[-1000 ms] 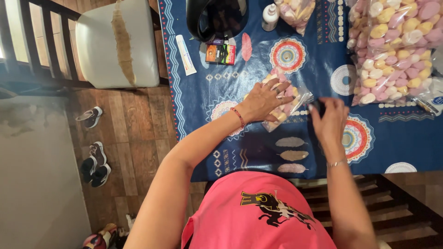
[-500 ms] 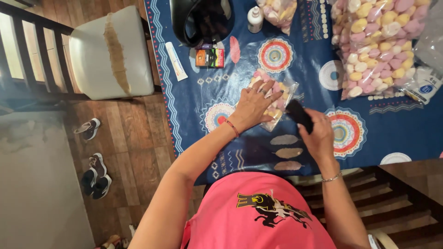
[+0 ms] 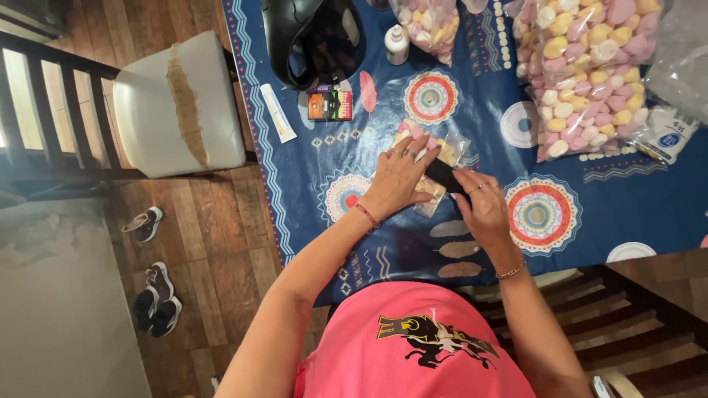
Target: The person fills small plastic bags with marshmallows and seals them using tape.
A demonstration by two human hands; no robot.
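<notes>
Left hand flat on small candy bag, right hand grip closed around black tool

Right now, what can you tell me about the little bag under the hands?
The little bag is clear, shiny plastic, packed with small pink, yellow and white sweets. It lies flat on the blue patterned tablecloth, near the table's front edge. The left hand presses down on it with spread fingers, covering much of it. The right hand holds a black thing against the bag's near end. I cannot tell what that thing is, or whether the bag is sealed.
</notes>
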